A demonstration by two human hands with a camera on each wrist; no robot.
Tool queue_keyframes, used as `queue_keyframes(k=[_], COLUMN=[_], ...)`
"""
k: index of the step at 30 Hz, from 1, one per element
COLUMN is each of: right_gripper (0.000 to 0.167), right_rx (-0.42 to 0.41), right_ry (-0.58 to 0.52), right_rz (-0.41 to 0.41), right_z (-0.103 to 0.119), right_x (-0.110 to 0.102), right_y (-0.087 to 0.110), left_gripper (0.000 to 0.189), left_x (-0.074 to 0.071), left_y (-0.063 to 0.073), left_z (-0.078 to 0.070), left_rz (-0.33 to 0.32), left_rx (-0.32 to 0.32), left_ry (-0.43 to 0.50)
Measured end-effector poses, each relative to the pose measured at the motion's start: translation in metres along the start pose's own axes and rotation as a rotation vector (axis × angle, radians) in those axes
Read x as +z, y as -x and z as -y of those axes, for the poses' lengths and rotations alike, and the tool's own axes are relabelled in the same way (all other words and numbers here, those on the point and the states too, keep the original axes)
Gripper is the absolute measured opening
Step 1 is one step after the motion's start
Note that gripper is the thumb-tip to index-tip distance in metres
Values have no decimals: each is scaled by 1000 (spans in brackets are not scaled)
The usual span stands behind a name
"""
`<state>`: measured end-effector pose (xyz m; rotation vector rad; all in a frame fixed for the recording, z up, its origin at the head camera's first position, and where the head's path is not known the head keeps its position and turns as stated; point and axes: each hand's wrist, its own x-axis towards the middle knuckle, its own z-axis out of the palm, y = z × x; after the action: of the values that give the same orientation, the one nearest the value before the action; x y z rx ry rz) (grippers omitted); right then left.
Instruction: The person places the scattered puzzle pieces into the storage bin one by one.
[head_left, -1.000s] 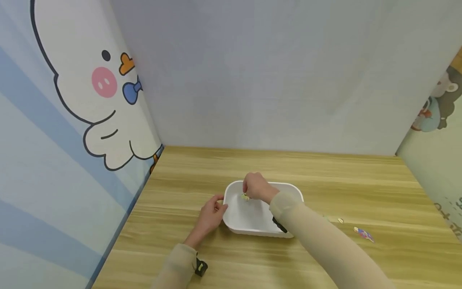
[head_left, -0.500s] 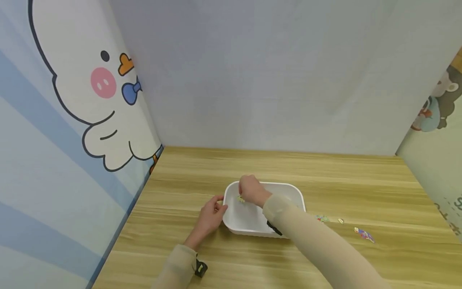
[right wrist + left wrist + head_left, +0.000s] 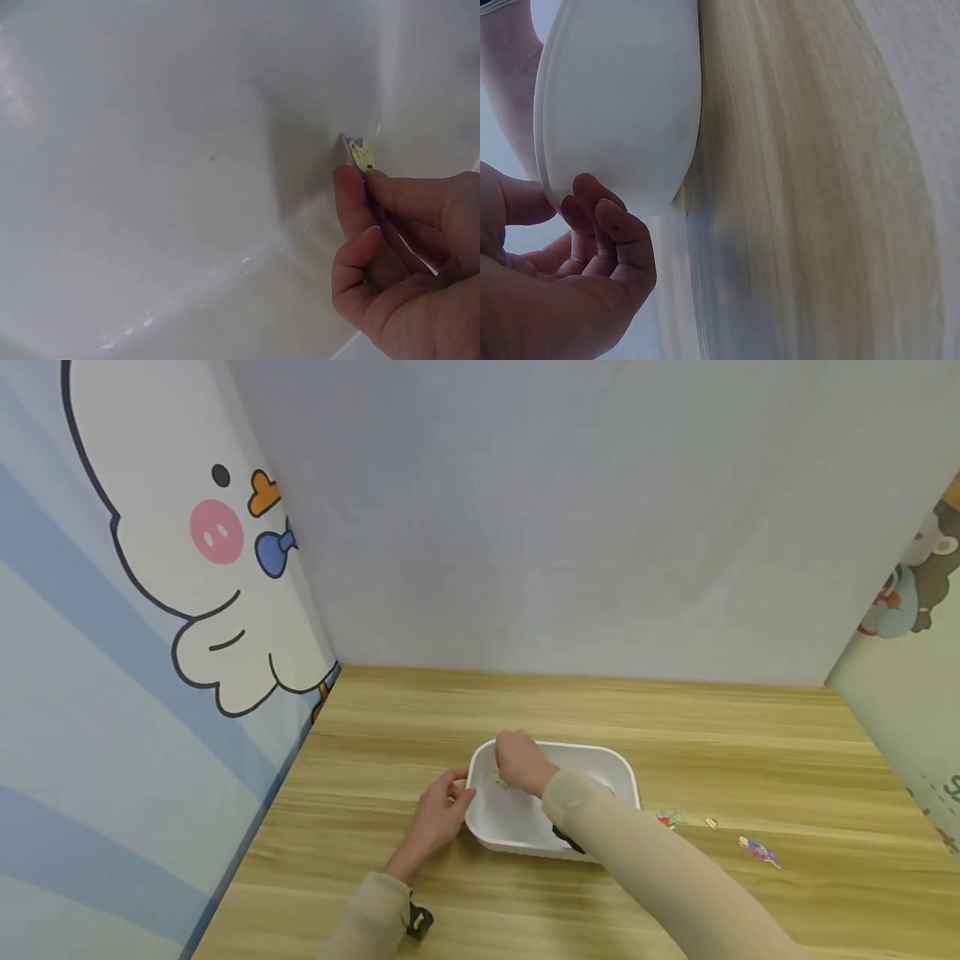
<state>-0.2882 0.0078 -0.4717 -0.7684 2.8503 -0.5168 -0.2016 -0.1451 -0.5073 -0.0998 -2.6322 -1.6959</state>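
A white rectangular plastic basin (image 3: 525, 843) with rounded corners stands on the wooden table. My left hand (image 3: 438, 814) holds its left side; in the left wrist view the thumb lies at the rim and the curled fingers touch the outer wall (image 3: 622, 97). Inside the basin, toward its far left corner, my right hand (image 3: 522, 762) pinches a small flat printed piece (image 3: 361, 154) between thumb and index finger. That piece is thin and mostly yellow with small coloured marks. Its lower part is hidden by the fingers, and whether it touches the basin cannot be told.
To the basin's right lie a red and green printed piece (image 3: 671, 818), a tiny pale piece (image 3: 712, 823) and a blue, purple and red piece (image 3: 761, 852). A grey wall (image 3: 570, 527) rises behind the table (image 3: 390, 710), with a cartoon-printed wall (image 3: 165, 527) on the left.
My right hand has shifted slightly left and nearer inside the basin, still pinching the yellow piece. The red and green piece has come into view from behind the right sleeve. My left hand keeps its hold.
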Motion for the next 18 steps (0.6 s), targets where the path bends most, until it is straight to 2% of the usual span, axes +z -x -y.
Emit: queue_keyframes(k=[8,18], right_gripper=[19,20], right_rx=[51,79], right_ry=[-10,-14], right_rz=[61,69], right_z=[0,0], right_x=[1,2], right_y=[-1,-2], left_gripper=[30,32], left_x=[0,-1], left_y=[0,0], left_z=[-1,-3], left_rz=[7,12], left_rx=[1,-15], left_ry=[-13,4])
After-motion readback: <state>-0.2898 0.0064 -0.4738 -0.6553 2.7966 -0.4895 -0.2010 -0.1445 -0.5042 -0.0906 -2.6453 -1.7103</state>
